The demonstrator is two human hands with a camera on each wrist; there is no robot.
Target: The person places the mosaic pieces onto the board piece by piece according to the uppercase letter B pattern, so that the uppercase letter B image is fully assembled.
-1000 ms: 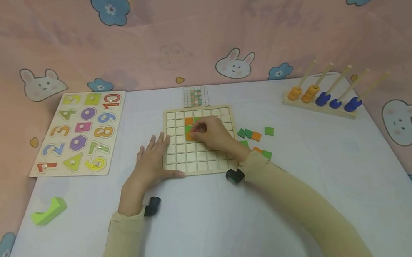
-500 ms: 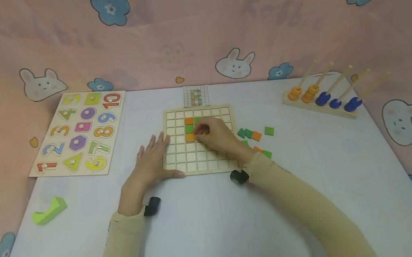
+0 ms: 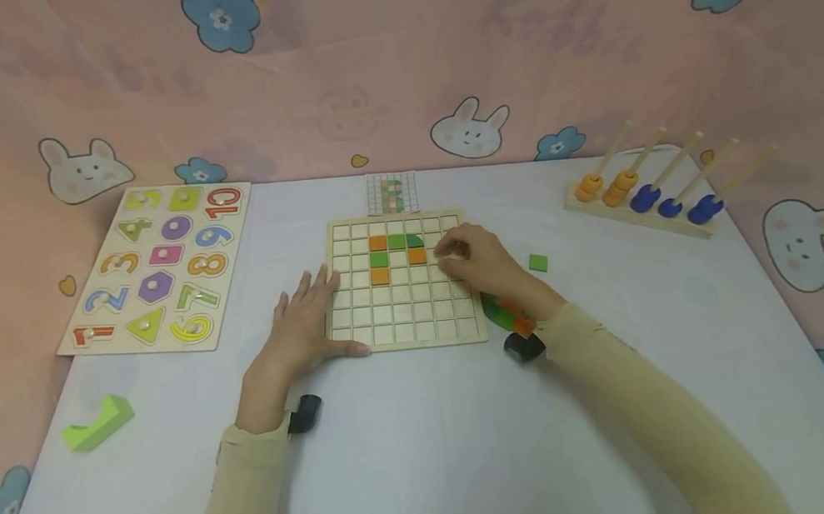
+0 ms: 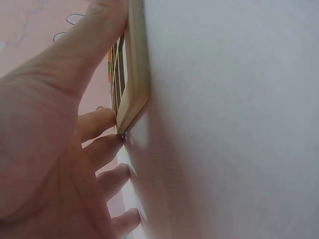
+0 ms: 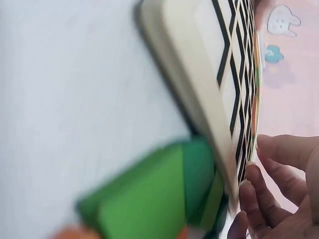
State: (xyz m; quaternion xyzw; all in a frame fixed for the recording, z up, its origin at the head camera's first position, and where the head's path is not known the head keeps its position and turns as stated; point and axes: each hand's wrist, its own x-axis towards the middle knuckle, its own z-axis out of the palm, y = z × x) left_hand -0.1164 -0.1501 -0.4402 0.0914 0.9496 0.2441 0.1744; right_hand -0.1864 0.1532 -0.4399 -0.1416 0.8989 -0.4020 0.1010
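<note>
A wooden grid board (image 3: 406, 333) lies flat in the middle of the table. My left hand (image 3: 299, 329) rests at its left side, fingers spread along the edge and thumb at the near edge. Set in the grid are an orange square tile (image 3: 380, 276), a green square tile (image 3: 396, 242), a dark green tile with a cut or rounded corner (image 3: 414, 241) and several others. Over the board's right edge hovers my right hand (image 3: 487, 266), its fingers loosely bent; nothing shows between them in the right wrist view. Loose green and orange tiles (image 3: 497, 313) lie partly hidden under it.
A small pattern card (image 3: 392, 193) lies behind the board. A number puzzle board (image 3: 155, 271) is at the left, with a light green block (image 3: 99, 423) nearer. A peg stand with beads (image 3: 639, 208) stands back right. One green square (image 3: 538, 263) lies apart.
My right hand has moved right, off the set tiles, uncovering an orange square and the dark green tile. It now covers part of the loose pile. My left hand has stayed put.
</note>
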